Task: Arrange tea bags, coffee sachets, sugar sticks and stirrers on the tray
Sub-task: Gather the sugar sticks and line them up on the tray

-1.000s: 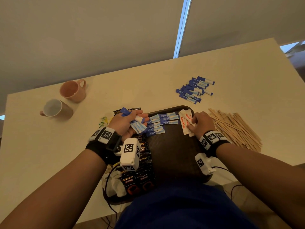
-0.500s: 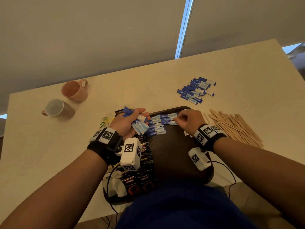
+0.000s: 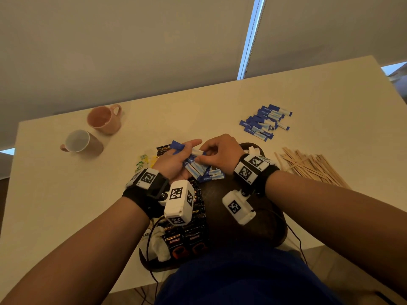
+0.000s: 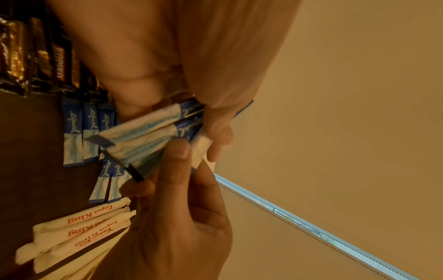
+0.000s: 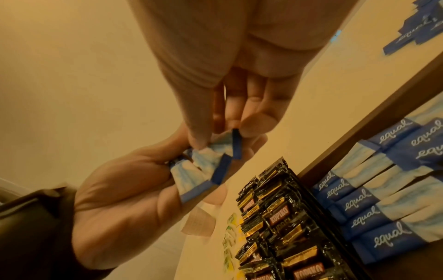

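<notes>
Over the tray's (image 3: 280, 230) far edge, we are fanning blue sugar sticks (image 4: 143, 132) in our curled left hand (image 3: 176, 164) so our right hand (image 3: 222, 153) is pinching one free for the row.

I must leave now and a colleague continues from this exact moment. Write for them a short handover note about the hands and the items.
Left hand: grips a bunch of blue sugar sticks.
Right hand: pinches one stick of that bunch.
On the tray: coffee sachets along the left side, a row of blue sticks, white Tapa King sticks.
Off the tray, on the table: more blue sticks, wooden stirrers, tea bags.
Left: lay down the held sticks, then bring over the rest.
</notes>
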